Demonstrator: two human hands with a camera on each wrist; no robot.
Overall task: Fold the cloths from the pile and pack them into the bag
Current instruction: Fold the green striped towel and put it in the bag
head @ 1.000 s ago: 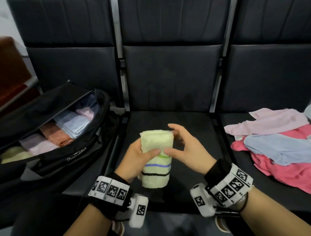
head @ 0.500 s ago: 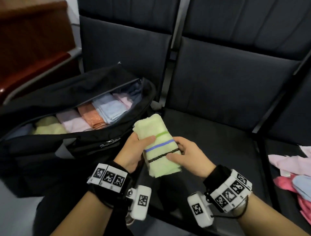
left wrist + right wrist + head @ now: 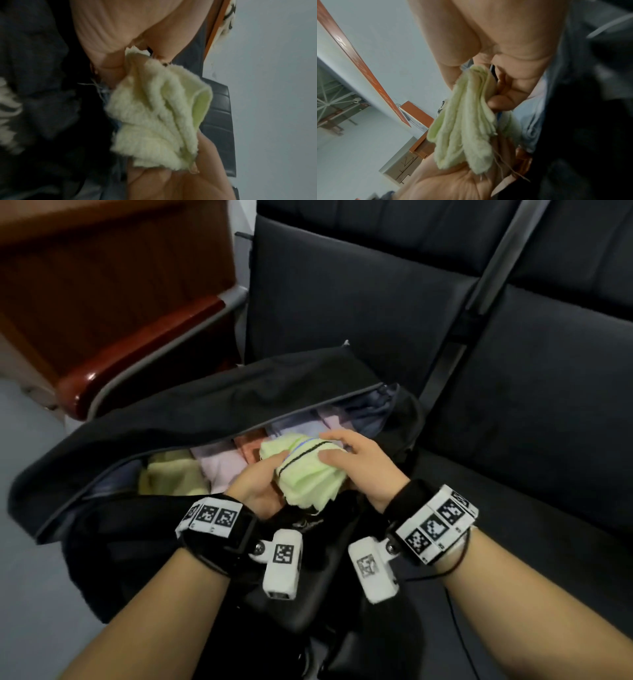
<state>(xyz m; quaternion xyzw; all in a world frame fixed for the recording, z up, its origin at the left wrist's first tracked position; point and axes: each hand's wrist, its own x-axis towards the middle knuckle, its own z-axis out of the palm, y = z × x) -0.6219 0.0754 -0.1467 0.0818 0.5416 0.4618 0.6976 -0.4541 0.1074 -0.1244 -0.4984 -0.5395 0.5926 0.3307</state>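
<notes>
A folded pale-green cloth (image 3: 305,474) with black, blue and green stripes is held over the mouth of the open black bag (image 3: 212,412). My left hand (image 3: 260,484) grips its near left side and my right hand (image 3: 356,463) holds its right side, thumb on top. Both wrist views show the cloth's layered end, the folded cloth (image 3: 159,115) and the same cloth (image 3: 467,128), pinched between the two hands. Inside the bag lie folded cloths: yellow (image 3: 171,474), pink (image 3: 222,467), orange (image 3: 250,448) and bluish ones further right.
The bag sits on the left seat of a row of dark seats (image 3: 513,422). A red-brown wooden bench (image 3: 113,313) stands behind the bag at the upper left. Grey floor (image 3: 27,542) lies to the left.
Both hands have carried the folded green cloth leftwards from over the middle seat to the bag's opening. My view has turned left, and the loose pile on the right is out of sight.
</notes>
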